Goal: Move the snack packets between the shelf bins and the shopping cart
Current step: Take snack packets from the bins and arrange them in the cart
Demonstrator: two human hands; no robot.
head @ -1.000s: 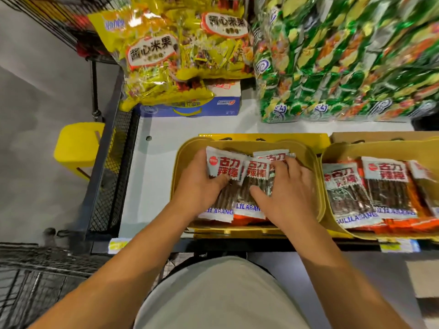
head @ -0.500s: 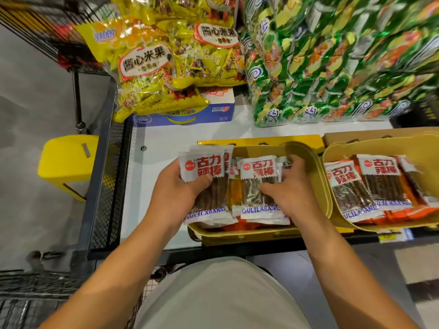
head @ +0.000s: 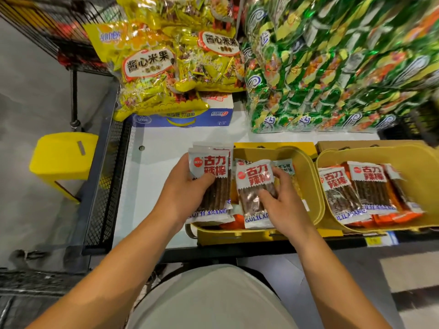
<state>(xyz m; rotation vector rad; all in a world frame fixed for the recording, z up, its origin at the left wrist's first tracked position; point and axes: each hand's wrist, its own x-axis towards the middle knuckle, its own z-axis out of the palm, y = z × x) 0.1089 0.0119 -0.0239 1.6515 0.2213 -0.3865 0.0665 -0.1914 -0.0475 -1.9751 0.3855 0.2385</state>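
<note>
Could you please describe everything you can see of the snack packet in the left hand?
The snack packet is a glossy plastic sachet, white at top and bottom, with red characters and a clear window showing dark sticks. It is lifted over the left rim of the yellow bin. The left hand grips it, thumb on front; more packets seem stacked behind.

1. The left hand (head: 184, 188) was down in the left yellow bin (head: 306, 176) a second ago, pressed on the packets. It now holds a small stack of stick-snack packets (head: 210, 184), thumb across the front, lifted out and carried left past the bin's edge, over the white shelf (head: 147, 186).
2. The right hand (head: 282, 200) lay flat over the packets in the bin. It now pinches one packet (head: 255, 191) between thumb and fingers, with its top end raised off the pile.
3. More of the bin's bare back wall shows.
4. The view has swung left and slightly up.
</note>
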